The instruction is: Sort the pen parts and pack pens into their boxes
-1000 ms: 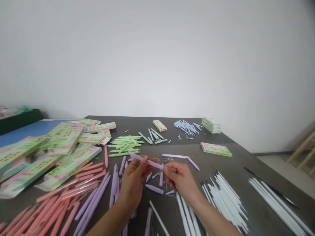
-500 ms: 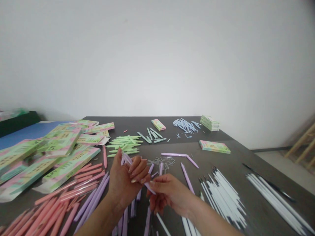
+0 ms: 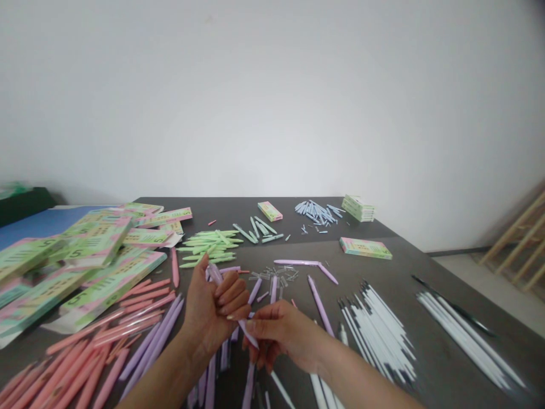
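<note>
My left hand (image 3: 213,309) is closed round a purple pen barrel (image 3: 214,274), whose top end sticks up past my fingers. My right hand (image 3: 276,335) is just to the right of it and pinches the barrel's lower end (image 3: 249,336) between thumb and fingers. Both hands hover low over the dark table (image 3: 383,267), above loose purple pen barrels (image 3: 157,346). Small metal springs (image 3: 276,275) lie scattered just beyond my hands.
Pink pen barrels (image 3: 97,352) lie at the near left, beside stacked green-pink boxes (image 3: 85,255). Green barrels (image 3: 208,244) and blue parts (image 3: 317,211) lie further back. White refills (image 3: 378,329) fan out on the right, with more white refills (image 3: 468,332) at the far right. A wooden frame (image 3: 519,238) stands past the table.
A second ago both hands held the purple barrel level between them. My left hand has since turned it upright in its grip, and my right hand has dropped to its lower end.
</note>
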Tool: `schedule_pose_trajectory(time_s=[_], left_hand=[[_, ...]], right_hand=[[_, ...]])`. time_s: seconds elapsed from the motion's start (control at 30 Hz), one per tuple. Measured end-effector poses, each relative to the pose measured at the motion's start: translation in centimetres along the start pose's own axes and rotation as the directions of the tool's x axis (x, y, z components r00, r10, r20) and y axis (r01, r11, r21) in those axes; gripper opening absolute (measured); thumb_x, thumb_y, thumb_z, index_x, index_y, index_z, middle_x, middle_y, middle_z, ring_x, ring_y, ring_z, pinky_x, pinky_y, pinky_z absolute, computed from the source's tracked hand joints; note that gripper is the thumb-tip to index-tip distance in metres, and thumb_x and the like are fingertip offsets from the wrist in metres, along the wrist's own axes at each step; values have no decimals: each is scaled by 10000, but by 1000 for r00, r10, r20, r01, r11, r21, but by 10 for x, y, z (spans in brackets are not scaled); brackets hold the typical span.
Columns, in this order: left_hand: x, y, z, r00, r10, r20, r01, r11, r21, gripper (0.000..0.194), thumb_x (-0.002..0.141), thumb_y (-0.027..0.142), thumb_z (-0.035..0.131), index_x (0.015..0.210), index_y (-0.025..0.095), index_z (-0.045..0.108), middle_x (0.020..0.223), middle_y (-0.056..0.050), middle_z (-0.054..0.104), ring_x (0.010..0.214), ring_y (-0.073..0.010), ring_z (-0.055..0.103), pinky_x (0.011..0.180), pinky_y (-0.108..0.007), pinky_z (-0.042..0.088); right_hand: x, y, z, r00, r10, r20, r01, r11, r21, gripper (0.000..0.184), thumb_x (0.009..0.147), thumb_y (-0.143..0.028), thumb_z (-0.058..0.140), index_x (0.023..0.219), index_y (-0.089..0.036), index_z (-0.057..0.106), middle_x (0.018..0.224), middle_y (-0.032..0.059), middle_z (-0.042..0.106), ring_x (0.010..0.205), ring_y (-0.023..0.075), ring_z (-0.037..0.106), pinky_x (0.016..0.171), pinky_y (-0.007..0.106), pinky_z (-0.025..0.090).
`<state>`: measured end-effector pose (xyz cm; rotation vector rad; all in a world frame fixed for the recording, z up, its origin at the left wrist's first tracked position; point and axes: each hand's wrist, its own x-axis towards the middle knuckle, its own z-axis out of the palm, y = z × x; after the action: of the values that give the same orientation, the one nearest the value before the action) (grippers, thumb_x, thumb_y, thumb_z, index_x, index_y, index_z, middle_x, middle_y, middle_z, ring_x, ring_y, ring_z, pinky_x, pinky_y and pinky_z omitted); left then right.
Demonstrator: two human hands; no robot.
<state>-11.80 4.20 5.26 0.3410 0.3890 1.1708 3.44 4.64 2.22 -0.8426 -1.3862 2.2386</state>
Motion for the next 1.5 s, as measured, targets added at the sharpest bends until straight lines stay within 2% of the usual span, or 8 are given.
schedule_pose_trajectory(time_s=[0.27,0.53,0.83,0.9,1.0,1.17,1.3,1.5], left_hand=[[0,-1,3,999,24,-36,-23,1000,20,482,792,437,372,450,221,109,404,85,74,357,-64,55,334,-198,119],[0,-2,2,999,40,-16,-40,999,-5,508,775,529,354,431,220,144,388,83,107,341,-62,93,329,-200,149],[-3,-6,7,997,64,51,-67,996,64,519,767,509,405,365,210,267,352,82,161,297,-55,166,321,-214,220],[-3,-6,10,996,63,60,-68,994,84,506,786,503,403,388,194,353,359,63,252,307,-70,269,357,-239,321],[1,-3,9,992,118,49,-123,986,111,392,813,440,428,573,154,550,503,-8,506,481,-135,516,576,-323,475],[7,4,-1,958,283,-46,-257,918,300,149,780,222,562,899,153,619,840,-88,691,840,-221,638,827,-389,464],[12,-2,-7,923,352,-157,-234,834,499,108,692,99,655,792,124,622,865,-127,711,826,-224,661,756,-319,514],[22,-18,-16,881,379,-282,-209,848,487,39,730,88,615,718,120,633,800,-104,724,696,-190,685,643,-271,558]], right_hand=[[-1,-1,1,1000,-4,15,4,1000,2,404,623,-497,676,637,-104,580,517,3,580,389,71,502,365,174,371],[0,1,0,1000,-7,-2,7,1000,-22,402,630,-493,670,648,-99,587,519,9,580,386,69,499,360,168,372],[0,4,5,997,-62,51,64,997,-42,419,670,-497,643,831,-110,630,553,1,576,428,73,504,367,155,374],[0,4,4,997,-77,30,78,997,-25,438,677,-517,628,828,-106,635,526,-8,551,399,70,485,355,162,368],[-1,0,-3,995,-97,-19,98,995,20,443,697,-525,600,795,-95,640,479,-34,481,346,54,414,337,176,367],[-5,-15,-31,990,-104,-94,99,993,-61,409,724,-517,567,791,-118,622,438,-108,290,311,29,244,335,200,363],[-4,-21,-52,953,-193,-234,145,968,-206,398,702,-525,580,665,-129,587,403,-97,354,280,40,284,317,197,287],[0,-23,-65,852,-366,-375,219,899,-380,258,651,-333,664,504,-147,561,398,-66,439,352,55,379,381,193,267]])
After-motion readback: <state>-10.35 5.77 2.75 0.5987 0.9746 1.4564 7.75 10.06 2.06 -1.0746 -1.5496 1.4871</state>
